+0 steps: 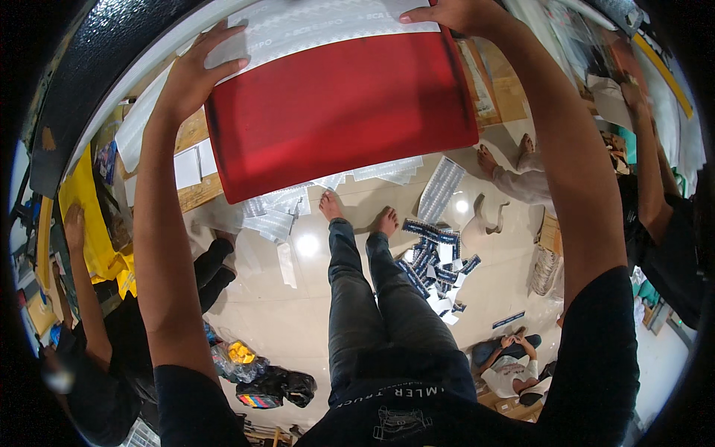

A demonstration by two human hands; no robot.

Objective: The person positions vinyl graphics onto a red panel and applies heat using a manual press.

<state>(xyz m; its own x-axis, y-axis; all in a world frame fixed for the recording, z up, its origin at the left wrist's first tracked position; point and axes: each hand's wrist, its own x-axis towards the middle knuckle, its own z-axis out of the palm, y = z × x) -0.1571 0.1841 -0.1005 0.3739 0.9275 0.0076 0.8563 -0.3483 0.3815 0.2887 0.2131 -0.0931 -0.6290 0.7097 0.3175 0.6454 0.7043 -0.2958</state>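
Observation:
A pale printed sheet (320, 24) lies across the far side of a red flat board (342, 112). My left hand (199, 71) rests at the sheet's left end, thumb and fingers spread apart, the thumb over the board's far left corner. At the right end of the sheet is my right hand (454, 15), with one digit stretched flat onto it. The upper picture edge cuts off part of the right hand. Both hands are open, touching the sheet without any visible grip.
Wooden boards (195, 195) show beneath the red board. Loose printed sheets (272, 216) and dark blue printed strips (432, 261) litter the floor. People stand at left and right; another person (514, 365) sits at lower right. Plastic bags (275, 386) lie at lower left.

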